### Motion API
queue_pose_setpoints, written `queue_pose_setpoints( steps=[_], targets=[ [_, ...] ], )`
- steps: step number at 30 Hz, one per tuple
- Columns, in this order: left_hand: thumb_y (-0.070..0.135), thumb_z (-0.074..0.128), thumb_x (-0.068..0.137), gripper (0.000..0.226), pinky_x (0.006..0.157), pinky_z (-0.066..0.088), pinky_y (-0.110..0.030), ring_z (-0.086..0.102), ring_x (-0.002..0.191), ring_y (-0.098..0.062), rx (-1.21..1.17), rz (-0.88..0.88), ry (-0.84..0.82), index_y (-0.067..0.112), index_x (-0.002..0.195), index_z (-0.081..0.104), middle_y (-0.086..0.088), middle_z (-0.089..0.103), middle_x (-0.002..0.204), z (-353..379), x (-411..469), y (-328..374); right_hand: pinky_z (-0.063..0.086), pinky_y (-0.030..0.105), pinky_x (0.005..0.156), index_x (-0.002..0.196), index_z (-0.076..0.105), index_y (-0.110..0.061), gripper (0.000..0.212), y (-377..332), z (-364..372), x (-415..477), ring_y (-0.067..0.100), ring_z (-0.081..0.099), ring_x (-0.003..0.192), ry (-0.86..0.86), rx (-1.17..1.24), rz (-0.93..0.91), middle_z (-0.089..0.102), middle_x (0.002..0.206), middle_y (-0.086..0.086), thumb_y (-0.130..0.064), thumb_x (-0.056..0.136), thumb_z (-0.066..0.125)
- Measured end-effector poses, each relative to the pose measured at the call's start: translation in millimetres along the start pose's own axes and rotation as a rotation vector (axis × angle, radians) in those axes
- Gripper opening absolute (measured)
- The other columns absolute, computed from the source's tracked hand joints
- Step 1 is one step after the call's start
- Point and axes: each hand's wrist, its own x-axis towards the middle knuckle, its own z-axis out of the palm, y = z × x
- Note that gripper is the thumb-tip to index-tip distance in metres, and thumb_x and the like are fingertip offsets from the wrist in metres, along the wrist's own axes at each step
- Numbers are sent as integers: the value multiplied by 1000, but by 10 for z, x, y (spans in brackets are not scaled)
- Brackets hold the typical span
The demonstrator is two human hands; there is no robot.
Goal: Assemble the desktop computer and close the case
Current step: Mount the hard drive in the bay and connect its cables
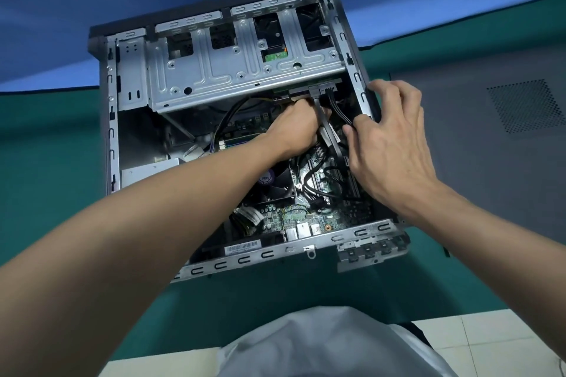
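An open desktop case lies on its side on a green table, its motherboard and silver drive cage exposed. My left hand reaches deep inside, just under the drive cage, with its fingers closed around a black cable at the connector below the drive. My right hand rests on the case's right rim, fingers curled over the edge and thumb inside touching the black cables. A CPU fan sits below my left wrist.
The grey side panel with a perforated vent lies flat to the right of the case. A green cloth covers the table, a blue surface lies behind. White floor tiles and my light clothing show at the bottom.
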Motion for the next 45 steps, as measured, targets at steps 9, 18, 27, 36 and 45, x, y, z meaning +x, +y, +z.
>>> queue_pose_setpoints(
  steps=[9, 18, 27, 36, 45],
  targets=[
    [-1, 49, 90, 19, 90, 50, -37, 60, 96, -26, 68, -61, -100, 1, 104, 60, -12, 62, 104, -89, -6, 12, 37, 50, 91, 70, 60, 6, 32, 33, 15, 5, 35, 27, 124, -5, 20, -15, 39, 138, 21, -16, 92, 54],
    [15, 44, 101, 8, 60, 43, -23, 57, 75, -13, -114, -246, -174, 16, 98, 51, -1, 60, 91, -179, 55, -70, 35, 49, 94, 70, 57, 1, 33, 42, 42, 21, 29, 21, 125, -5, 53, 3, 35, 141, 18, -22, 93, 53],
    [16, 48, 96, 26, 77, 40, -26, 56, 97, -26, -93, -226, -123, 10, 120, 56, -13, 63, 118, -123, 62, -90, 11, 45, 101, 81, 69, -6, 20, -222, -25, -51, 31, 18, 132, -221, -337, -223, 29, 149, 18, -24, 79, 62],
    [14, 50, 94, 21, 72, 32, -29, 56, 109, -35, -59, -117, -61, 5, 113, 52, -20, 60, 120, -79, 53, -188, 12, 32, 94, 62, 67, -17, 25, -104, -77, 370, 19, 15, 126, -269, 48, -92, 34, 137, 2, -34, 79, 74],
    [15, 56, 92, 22, 54, 35, -16, 58, 79, -12, -83, 6, -94, 32, 96, 44, 26, 47, 70, -135, 79, -264, 25, 13, 88, 66, 63, -24, 25, -24, -191, 441, 10, 29, 120, -196, 550, 163, 40, 119, -9, -35, 87, 66]
  ],
)
